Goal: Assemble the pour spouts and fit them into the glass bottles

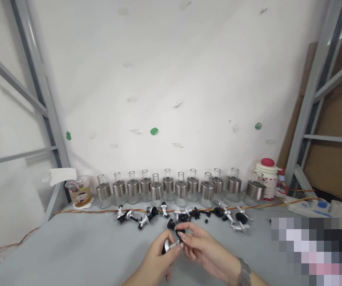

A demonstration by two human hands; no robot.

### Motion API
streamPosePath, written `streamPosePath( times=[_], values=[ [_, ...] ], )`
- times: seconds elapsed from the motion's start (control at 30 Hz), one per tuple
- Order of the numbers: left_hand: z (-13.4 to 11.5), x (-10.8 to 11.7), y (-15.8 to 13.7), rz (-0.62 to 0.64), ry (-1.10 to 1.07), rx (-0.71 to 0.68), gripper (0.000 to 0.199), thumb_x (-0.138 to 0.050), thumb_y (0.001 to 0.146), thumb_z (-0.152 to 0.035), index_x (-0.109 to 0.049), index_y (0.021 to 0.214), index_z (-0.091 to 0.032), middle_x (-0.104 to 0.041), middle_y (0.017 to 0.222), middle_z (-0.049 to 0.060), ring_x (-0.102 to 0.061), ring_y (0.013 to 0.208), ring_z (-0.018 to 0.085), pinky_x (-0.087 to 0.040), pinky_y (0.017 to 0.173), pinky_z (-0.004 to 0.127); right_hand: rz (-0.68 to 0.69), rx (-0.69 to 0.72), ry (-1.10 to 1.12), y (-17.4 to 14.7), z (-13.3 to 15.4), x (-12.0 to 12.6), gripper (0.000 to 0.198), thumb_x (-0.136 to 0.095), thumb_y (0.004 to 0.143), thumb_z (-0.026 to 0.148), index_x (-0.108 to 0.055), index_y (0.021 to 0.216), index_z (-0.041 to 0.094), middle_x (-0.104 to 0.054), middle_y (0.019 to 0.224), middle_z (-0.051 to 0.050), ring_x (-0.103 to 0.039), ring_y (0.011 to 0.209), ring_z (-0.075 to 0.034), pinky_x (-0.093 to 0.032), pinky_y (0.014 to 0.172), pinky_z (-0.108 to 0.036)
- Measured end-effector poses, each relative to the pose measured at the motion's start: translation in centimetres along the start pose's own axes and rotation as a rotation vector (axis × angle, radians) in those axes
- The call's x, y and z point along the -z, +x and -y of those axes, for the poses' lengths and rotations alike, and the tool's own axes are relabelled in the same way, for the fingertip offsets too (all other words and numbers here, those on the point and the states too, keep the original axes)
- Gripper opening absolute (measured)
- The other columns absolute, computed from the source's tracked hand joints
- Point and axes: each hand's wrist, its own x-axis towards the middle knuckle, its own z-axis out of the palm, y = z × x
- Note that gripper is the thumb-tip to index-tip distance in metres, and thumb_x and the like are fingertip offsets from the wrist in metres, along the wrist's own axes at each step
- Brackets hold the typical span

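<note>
The left hand (156, 256) grips 1 spout (167, 245), the right hand (203, 245) pinches at its tip, other spouts (152, 211) lie loose, and 12 far bottles (180, 190) stand unstoppered.

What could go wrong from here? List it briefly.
The spout, held in the left hand with the right hand close to its end, might slip.
A tiny black piece lies loose and could get lost.
The bottles stand close together, so a knock might topple several.
</note>
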Motion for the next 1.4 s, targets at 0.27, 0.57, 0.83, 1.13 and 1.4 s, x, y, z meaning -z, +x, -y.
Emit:
streamPosePath(
  times=[0.27,0.57,0.83,1.13,1.4],
  values=[
    [-0.5,0.0,0.1,-0.14,0.149,-0.041,0.04,-0.062,0.062,-0.045,-0.032,0.053,-0.021,-0.029,0.036,-0.013,-0.022,0.028,0.002,-0.016,0.029,0.016,-0.078,-0.017,-0.214,1.4,-2.3,0.0,0.04,-0.056,0.067,0.055,-0.047,0.063,0.016,-0.048,0.041,0.006,-0.042,0.035,-0.005,-0.032,0.036,-0.016],
    [-0.5,0.8,1.0,-0.319,0.111,-0.003,0.042,-0.066,0.054,-0.04,-0.03,0.042,-0.021,-0.029,0.027,-0.012,-0.022,0.026,0.003,-0.013,0.032,0.018,-0.174,-0.061,-0.216,1.6,-1.9,-0.1,0.053,-0.049,0.062,0.068,-0.05,0.057,0.016,-0.047,0.038,0.005,-0.041,0.032,-0.005,-0.03,0.032,-0.016],
    [-3.7,3.3,1.0,-0.34,-0.325,0.104,0.043,-0.053,0.063,-0.06,-0.043,0.055,-0.019,-0.033,0.039,-0.011,-0.024,0.031,0.004,-0.024,0.033,0.016,-0.205,-0.08,-0.193,1.4,-1.1,0.1,0.05,-0.047,0.068,0.064,-0.051,0.054,0.015,-0.045,0.035,0.005,-0.039,0.031,-0.005,-0.027,0.033,-0.017],
    [-2.4,11.4,2.7,-0.694,0.665,-0.281,0.034,-0.045,0.072,-0.05,-0.055,0.082,-0.019,-0.055,0.082,0.006,-0.052,0.084,0.024,-0.041,0.075,0.04,-0.272,-0.044,-0.179,1.5,0.7,2.1,0.048,-0.046,0.071,0.061,-0.053,0.057,0.016,-0.044,0.039,0.005,-0.037,0.033,-0.005,-0.022,0.037,-0.018],
    [-0.7,12.6,2.9,-0.782,1.094,-0.349,0.035,-0.045,0.078,-0.028,-0.051,0.111,-0.018,-0.052,0.114,0.014,-0.037,0.114,0.031,-0.022,0.093,0.051,-0.421,0.142,-0.446,2.0,2.9,5.7,0.042,-0.043,0.073,0.055,-0.056,0.066,0.016,-0.045,0.043,0.004,-0.036,0.036,-0.007,-0.025,0.039,-0.02]
  ],
)
